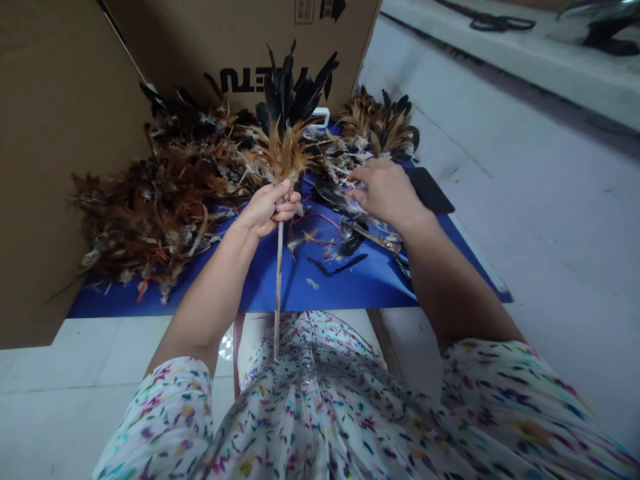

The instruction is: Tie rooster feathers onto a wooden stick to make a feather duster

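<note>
My left hand (267,208) is closed round a feather duster (287,147), just where the feathers meet the thin stick. Black feathers top the duster, with golden-brown ones below, and its stick points down toward my lap. My right hand (385,190) hovers over loose feathers (337,193) on the blue tabletop, its fingers bent and apart. Nothing shows between those fingers, though their undersides are hidden. Between the hands lies a loop of red string (330,220). Several dark feathers are scattered nearer to me.
A big heap of brown feathers (150,200) covers the left side of the blue table (240,293). Another feather bunch (383,127) sits at the back right, near a flat black object (431,190). Cardboard boxes (200,40) stand behind and at the left.
</note>
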The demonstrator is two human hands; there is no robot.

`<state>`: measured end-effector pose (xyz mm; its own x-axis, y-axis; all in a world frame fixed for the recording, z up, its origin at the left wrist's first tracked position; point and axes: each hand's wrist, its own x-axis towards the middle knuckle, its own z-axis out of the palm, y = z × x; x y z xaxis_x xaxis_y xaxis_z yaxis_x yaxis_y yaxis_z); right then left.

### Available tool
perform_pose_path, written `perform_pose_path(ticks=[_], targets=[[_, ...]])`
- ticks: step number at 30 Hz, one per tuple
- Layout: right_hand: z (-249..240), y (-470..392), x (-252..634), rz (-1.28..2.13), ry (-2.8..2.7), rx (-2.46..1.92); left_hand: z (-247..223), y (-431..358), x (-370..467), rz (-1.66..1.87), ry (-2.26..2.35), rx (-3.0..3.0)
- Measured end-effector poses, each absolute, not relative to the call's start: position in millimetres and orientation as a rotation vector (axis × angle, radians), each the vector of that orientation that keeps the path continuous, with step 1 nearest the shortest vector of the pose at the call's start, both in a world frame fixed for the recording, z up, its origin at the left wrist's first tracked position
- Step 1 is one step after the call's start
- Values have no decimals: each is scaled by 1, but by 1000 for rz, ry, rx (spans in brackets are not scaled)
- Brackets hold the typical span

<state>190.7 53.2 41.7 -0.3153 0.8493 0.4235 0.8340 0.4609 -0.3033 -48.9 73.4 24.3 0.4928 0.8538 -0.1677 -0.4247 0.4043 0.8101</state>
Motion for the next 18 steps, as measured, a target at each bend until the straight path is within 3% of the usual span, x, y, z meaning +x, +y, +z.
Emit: perform_pose_path(ticks=[11,15,18], targets=[[-12,81,144,18,-2523,-1747,23,77,-51,869,659,687],[-4,75,147,335,-2336,-1678,22,76,-51,867,634,742],[13,63,149,822,-1876,-1540,20,76,-51,866,627,767]])
